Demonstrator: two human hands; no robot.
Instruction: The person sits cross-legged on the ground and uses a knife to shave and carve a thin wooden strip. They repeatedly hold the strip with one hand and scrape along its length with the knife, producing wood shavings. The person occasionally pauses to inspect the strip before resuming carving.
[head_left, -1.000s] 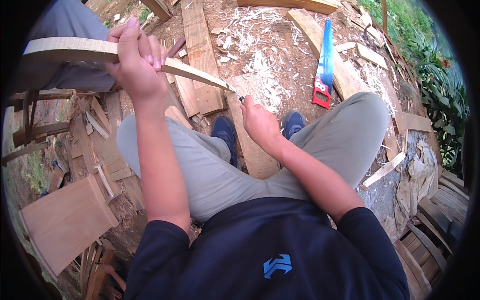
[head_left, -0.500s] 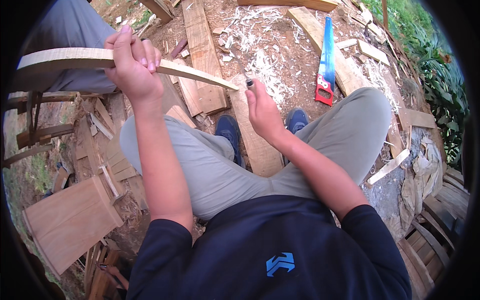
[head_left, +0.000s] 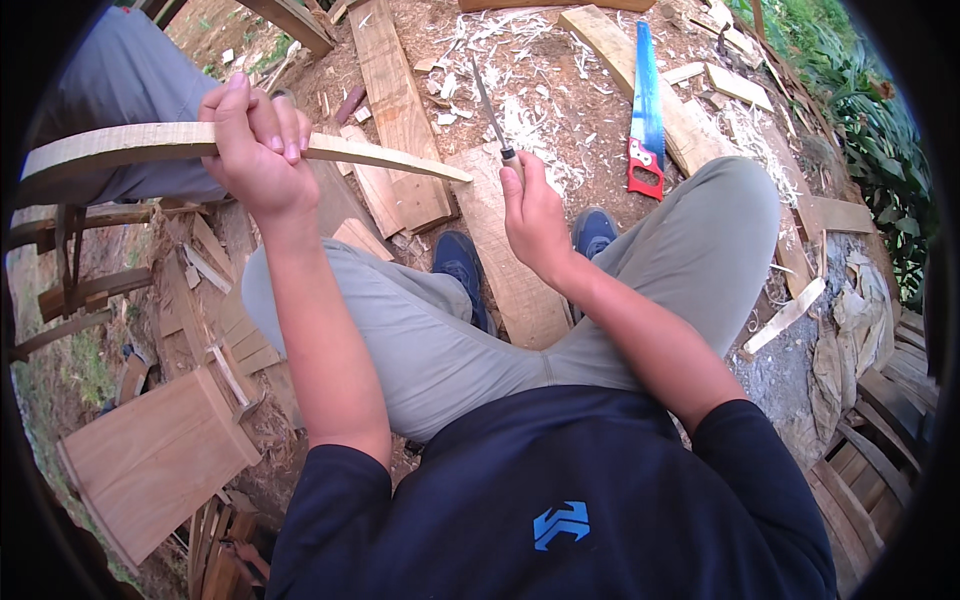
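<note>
My left hand (head_left: 258, 150), raised at the upper left, is wrapped round a long, curved strip of pale wood (head_left: 390, 161). The strip runs from the left rim, through my fist, down to its narrow end by the plank (head_left: 500, 230) between my feet. To the right of that end, my right hand (head_left: 537, 215) grips a knife (head_left: 490, 108) by its short wooden handle. Its slim, dark blade points up and away from me, apart from the strip. Most of the handle is hidden in my fingers.
A blue-bladed handsaw (head_left: 646, 110) with a red handle leans by a thick board (head_left: 690, 135). Wood shavings (head_left: 535, 135) litter the ground. Another person's trousered leg (head_left: 130, 85) is at upper left. A wooden panel (head_left: 160, 455) and a hammer (head_left: 232, 380) lie at left.
My right hand has turned slightly, and the knife's blade, blurred before, now shows clearly, raised away from the strip. My left hand keeps its grip on the strip. The whole view has shifted a little.
</note>
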